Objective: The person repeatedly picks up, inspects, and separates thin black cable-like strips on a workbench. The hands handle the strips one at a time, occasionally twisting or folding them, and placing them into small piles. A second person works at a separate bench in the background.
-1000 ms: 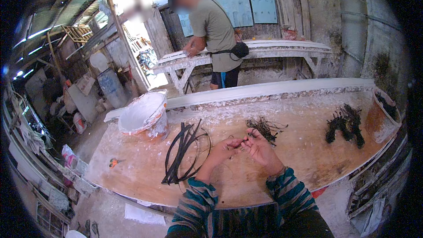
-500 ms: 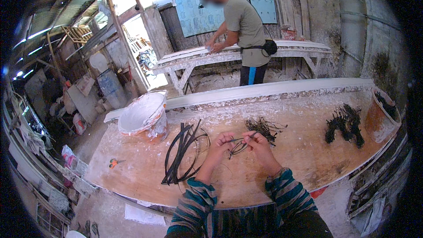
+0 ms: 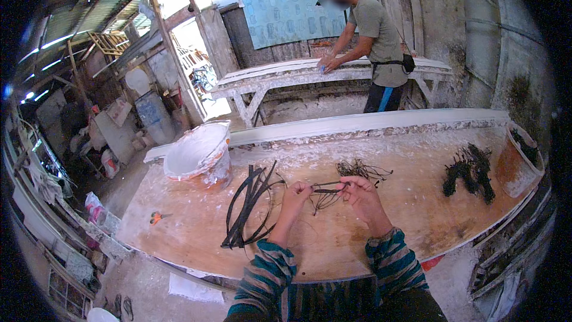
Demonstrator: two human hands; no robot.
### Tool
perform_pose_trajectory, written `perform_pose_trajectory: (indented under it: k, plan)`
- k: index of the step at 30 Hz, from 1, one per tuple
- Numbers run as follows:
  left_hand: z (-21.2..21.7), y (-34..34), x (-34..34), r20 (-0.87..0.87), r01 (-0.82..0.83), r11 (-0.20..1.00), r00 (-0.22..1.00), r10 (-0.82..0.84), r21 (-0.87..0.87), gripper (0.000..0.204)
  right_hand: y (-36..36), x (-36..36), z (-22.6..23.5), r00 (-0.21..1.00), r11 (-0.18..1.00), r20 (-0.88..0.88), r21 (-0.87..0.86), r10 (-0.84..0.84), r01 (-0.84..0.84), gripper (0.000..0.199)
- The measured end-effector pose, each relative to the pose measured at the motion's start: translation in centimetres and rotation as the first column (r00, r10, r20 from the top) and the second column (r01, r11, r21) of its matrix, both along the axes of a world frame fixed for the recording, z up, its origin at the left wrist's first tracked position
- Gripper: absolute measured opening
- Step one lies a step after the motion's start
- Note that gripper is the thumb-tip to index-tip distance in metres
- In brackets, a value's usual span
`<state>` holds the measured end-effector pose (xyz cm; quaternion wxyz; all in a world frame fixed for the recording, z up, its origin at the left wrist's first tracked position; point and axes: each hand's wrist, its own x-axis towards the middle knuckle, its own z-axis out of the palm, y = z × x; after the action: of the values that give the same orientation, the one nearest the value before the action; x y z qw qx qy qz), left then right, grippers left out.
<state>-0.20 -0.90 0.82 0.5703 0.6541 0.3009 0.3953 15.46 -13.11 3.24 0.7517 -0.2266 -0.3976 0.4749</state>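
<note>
Above the middle of the wooden tabletop, a few thin black strips stretch between my two hands, with loose ends hanging below. My left hand pinches their left end between thumb and fingertips. At the right end, my right hand grips the strips with thumb and forefinger, its other fingers partly spread. Left of my left hand lies a loose bundle of longer, flat black strips, some curled into loops. Just beyond my right hand sits a tangled pile of thin, knotted black strands.
Orange-handled scissors lie at the table's left. A white-crusted bucket stands at the far left, an orange bucket at the right beside dark knotted bundles. A long white moulding lines the far edge. Beyond, a person works at another bench.
My hands have drawn slightly apart, the right one moving rightward with its fingers more spread. The strips are pulled out straighter. The person behind has shifted right along the bench.
</note>
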Motion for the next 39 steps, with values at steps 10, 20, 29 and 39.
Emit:
perform_pose_trajectory:
  k: [10, 20, 29, 39]
  plan:
    - [1.1, -1.2, -0.2, 0.114, 0.270, 0.952, 0.960, -0.255, -0.141, 0.010, 0.4, -0.5, -0.1, 0.347, 0.719, 0.849, 0.055, -0.399, 0.693, 0.033]
    - [0.8, -3.3, 0.9, -0.036, 0.407, 0.913, 0.912, -0.408, -0.037, 0.016, 2.2, 2.8, -2.8, 0.053, 0.419, 0.743, 0.316, -0.668, 0.851, 0.018]
    - [-0.8, 1.5, -0.2, 0.223, -0.169, 0.977, 0.955, 0.194, -0.128, 0.009, 1.6, 1.6, -2.5, 0.797, 0.951, 0.600, -0.207, -0.063, 0.231, 0.008]
    - [-0.9, 1.9, -1.1, 0.054, -0.122, 0.990, 0.991, 0.126, -0.071, 0.009, -0.2, -1.0, 0.3, 0.822, 0.981, 0.539, -0.155, 0.184, -0.118, 0.009]
